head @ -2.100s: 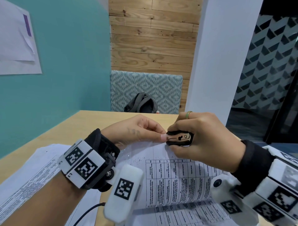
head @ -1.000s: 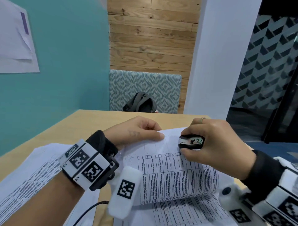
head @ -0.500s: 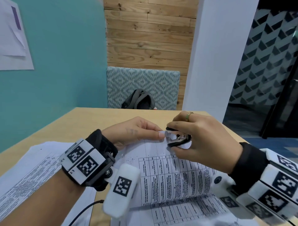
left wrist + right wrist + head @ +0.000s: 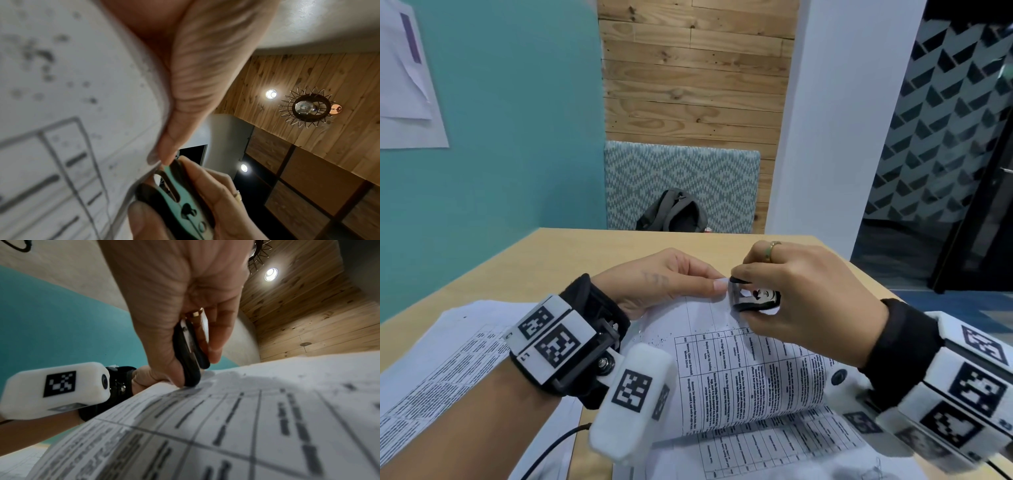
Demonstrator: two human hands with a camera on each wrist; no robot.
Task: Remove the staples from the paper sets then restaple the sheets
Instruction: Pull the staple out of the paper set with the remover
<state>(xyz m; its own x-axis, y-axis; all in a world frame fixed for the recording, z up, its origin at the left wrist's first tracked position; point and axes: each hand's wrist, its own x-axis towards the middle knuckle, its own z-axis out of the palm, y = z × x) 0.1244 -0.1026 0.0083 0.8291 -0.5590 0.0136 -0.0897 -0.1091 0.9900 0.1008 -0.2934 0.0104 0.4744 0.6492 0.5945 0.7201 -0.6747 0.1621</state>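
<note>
A teal wall (image 4: 510,137) fills the left of the head view, pine planks (image 4: 695,68) run up the middle, and a white pillar (image 4: 835,120) stands right of centre. Below them a light wooden table (image 4: 592,246) stretches across the lower half of the frame, with a patterned bench back (image 4: 681,178) and a dark backpack (image 4: 674,212) just past its far edge.

On the table, low in the centre of the frame, the paper set (image 4: 739,370) has its top sheet lifted and bowed upward, printed tables showing. The left hand (image 4: 664,281) pinches the raised far corner of that sheet between thumb and curled fingers; in the left wrist view the thumb tip lies right at the sheet's edge. The right hand (image 4: 801,301), a ring on one finger, is curled around a black staple remover (image 4: 755,298), squeezing it between thumb and fingers. The tool's nose meets the same corner, touching the paper just beside the left thumbnail. From the right wrist view the remover (image 4: 189,353) stands nearly upright with its tip on the sheet (image 4: 246,418). The staple itself is too small to make out.

More printed sheets (image 4: 441,370) lie flat at the lower left of the frame, partly beneath the left forearm. In the left wrist view a wire-framed ceiling lamp (image 4: 306,107) hangs at the right.
</note>
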